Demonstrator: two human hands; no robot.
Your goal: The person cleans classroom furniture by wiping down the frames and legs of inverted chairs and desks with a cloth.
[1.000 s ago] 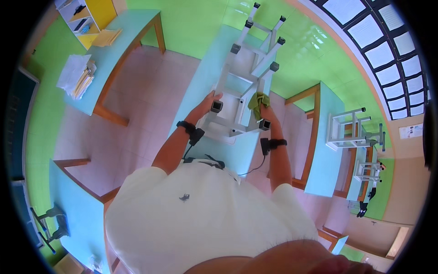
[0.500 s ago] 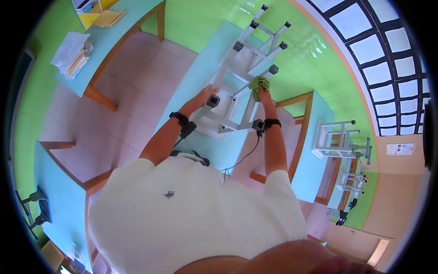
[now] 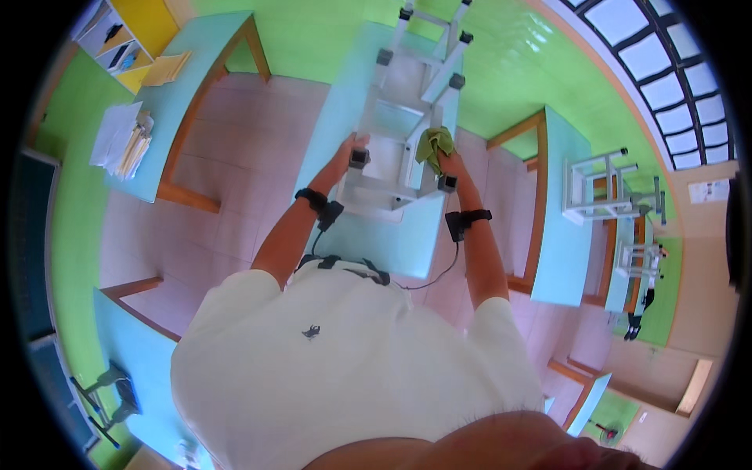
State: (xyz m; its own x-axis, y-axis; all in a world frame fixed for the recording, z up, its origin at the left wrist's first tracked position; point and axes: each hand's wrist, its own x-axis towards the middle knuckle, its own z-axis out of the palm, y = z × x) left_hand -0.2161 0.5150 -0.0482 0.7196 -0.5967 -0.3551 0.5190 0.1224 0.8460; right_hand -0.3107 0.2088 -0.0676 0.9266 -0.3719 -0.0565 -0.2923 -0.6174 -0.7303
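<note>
Overhead, a white stool [image 3: 407, 133] lies upturned on a light-blue table [image 3: 399, 235], long axis running away from the person, legs pointing to the far wall. Left hand [image 3: 348, 153] grips a near leg; right hand [image 3: 450, 164] clasps a green cloth [image 3: 433, 145] against another leg.

Head camera looks steeply down, close above the hands [image 3: 399, 160].

So there's a white metal-framed chair [image 3: 399, 133] flipped upside down on top of a light blue table [image 3: 407, 235], seat flat against the tabletop and its legs sticking up, each one capped with a dark grey foot. A yellow-green cloth [image 3: 433, 146] is bunched up against the frame near the right-hand leg, all crumpled, sitting just above that leg's foot cap.
</note>
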